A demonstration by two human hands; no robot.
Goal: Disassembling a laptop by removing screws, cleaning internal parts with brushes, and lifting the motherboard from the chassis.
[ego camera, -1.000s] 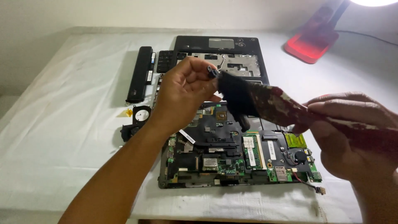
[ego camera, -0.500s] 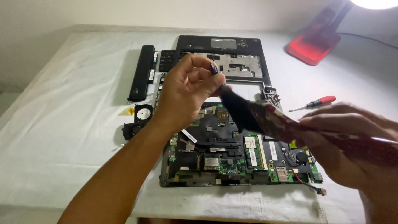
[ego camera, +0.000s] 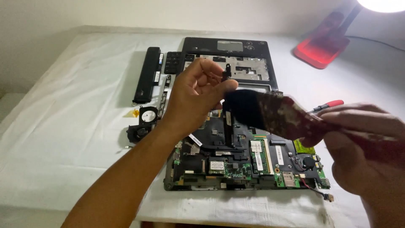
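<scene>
My left hand [ego camera: 195, 96] is raised over the opened laptop and pinches a small dark part [ego camera: 226, 73] between thumb and fingertips. Gripped in my right hand [ego camera: 363, 145] is the handle of a wide paintbrush [ego camera: 282, 114] with a stained ferrule. Its dark bristles [ego camera: 244, 110] point left, just below the small part and close to my left thumb. Under both hands lies the bare laptop motherboard [ego camera: 236, 162] in its bottom case, partly hidden by the brush and my left forearm.
A removed black palm-rest cover [ego camera: 249, 52] lies behind the board. Left of it are a keyboard section [ego camera: 172, 62] and a long black battery [ego camera: 147, 75]. A small round fan [ego camera: 142, 126] sits at the left, a red-handled screwdriver [ego camera: 331, 104] and a red lamp base [ego camera: 322, 47] at the right. White cloth covers the table.
My right hand has lowered the brush, so its bristles sit below the small part and the screwdriver behind shows. My left hand has barely moved.
</scene>
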